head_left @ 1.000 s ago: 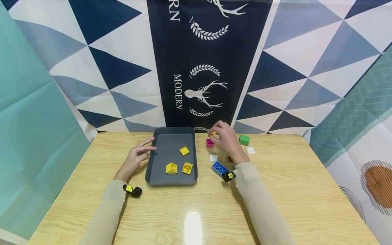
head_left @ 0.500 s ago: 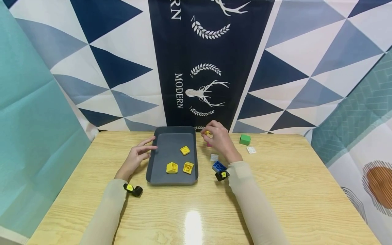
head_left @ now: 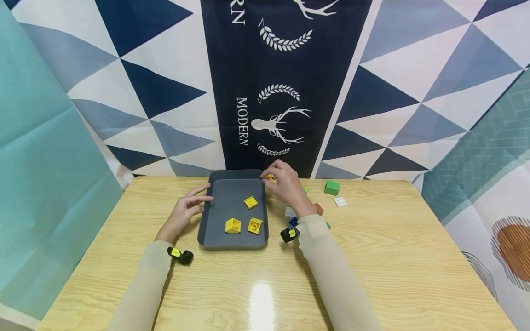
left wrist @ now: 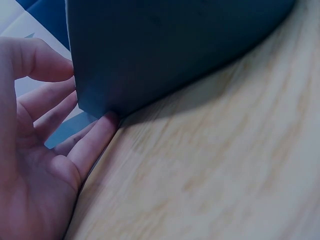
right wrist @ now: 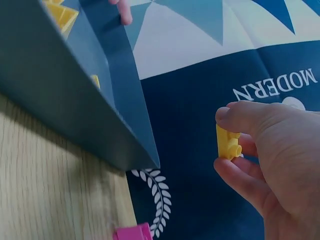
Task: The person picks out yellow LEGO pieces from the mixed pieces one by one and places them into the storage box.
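My right hand (head_left: 285, 185) pinches a small yellow toy brick (right wrist: 227, 142) between thumb and fingers, its studs showing in the right wrist view. In the head view this hand is beside the back right corner of a grey tray (head_left: 233, 247). The left hand (head_left: 185, 212) rests against the tray's left side with fairly straight fingers, its fingertips at the rim. Inside the tray lie a flat yellow brick (head_left: 250, 202), a sloped yellow brick (head_left: 233, 225) and another yellow brick (head_left: 254, 225).
Right of the tray lie a green brick (head_left: 331, 187), a white brick (head_left: 340, 202), an orange-brown brick (head_left: 319, 208) and a blue brick (head_left: 293, 222), some partly hidden by the right arm. A magenta brick (right wrist: 133, 233) shows in the right wrist view. A patterned cloth (head_left: 265, 82) hangs behind the table.
My right hand has moved left with the yellow brick, from over the magenta brick to the tray's back right corner. The left hand stays at the tray's left rim.
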The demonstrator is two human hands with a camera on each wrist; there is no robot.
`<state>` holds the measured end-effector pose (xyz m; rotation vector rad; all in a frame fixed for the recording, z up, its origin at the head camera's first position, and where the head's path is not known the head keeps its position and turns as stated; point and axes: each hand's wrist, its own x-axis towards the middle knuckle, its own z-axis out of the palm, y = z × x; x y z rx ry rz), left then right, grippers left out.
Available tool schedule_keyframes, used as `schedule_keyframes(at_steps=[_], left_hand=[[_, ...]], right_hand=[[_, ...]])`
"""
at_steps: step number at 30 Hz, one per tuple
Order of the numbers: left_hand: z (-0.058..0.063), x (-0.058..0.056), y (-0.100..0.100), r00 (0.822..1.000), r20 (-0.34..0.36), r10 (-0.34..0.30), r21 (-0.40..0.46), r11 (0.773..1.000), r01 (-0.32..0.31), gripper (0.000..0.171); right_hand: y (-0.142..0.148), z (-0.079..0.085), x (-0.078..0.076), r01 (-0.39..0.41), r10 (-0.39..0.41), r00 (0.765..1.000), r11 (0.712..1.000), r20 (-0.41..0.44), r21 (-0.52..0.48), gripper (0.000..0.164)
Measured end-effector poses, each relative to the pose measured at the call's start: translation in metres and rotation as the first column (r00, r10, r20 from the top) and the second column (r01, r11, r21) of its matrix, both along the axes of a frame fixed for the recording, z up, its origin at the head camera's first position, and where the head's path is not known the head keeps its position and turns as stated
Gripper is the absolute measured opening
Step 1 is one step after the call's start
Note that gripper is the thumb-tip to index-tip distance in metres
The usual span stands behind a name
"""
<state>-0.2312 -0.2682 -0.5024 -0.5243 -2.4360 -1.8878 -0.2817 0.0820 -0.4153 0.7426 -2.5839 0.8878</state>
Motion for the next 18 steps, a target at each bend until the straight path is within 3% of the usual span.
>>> schedule_keyframes(at_steps=[18], left_hand=[[0.000,0.000,-0.001,1.000,-0.012,-0.006,0.003,1.000,0.006,0.037]], right_hand=[[-0.035,0.008,0.003,-0.037,0.039,0.999,0.997,0.035,-0.061,0.011]])
